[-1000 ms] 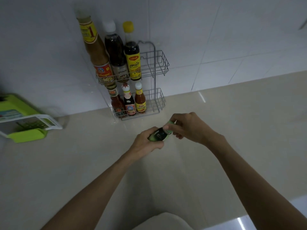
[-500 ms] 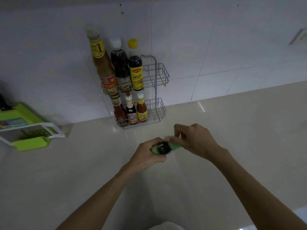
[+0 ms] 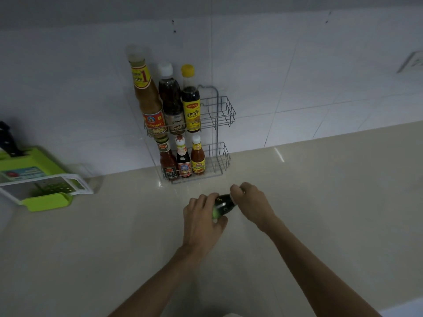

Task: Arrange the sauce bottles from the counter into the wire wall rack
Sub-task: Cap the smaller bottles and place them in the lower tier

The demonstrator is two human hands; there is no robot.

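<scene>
So this looks like the last bottle going in: a small dark bottle (image 3: 221, 205) with a green label, held low over the worktop (image 3: 320, 202) just in front of the wire rack (image 3: 223, 117). Left hand (image 3: 202, 221) has its grip wrapped round the body; right hand (image 3: 250, 201) is pinching the neck end, cap hidden under the fingers. The bottle is tipped well over, its long axis slanting from lower left up to the right, neck toward the right hand. Next, I'd guess, it needs standing upright and lifting into a free right-hand slot; both shelves hold three bottles with room there.
</scene>
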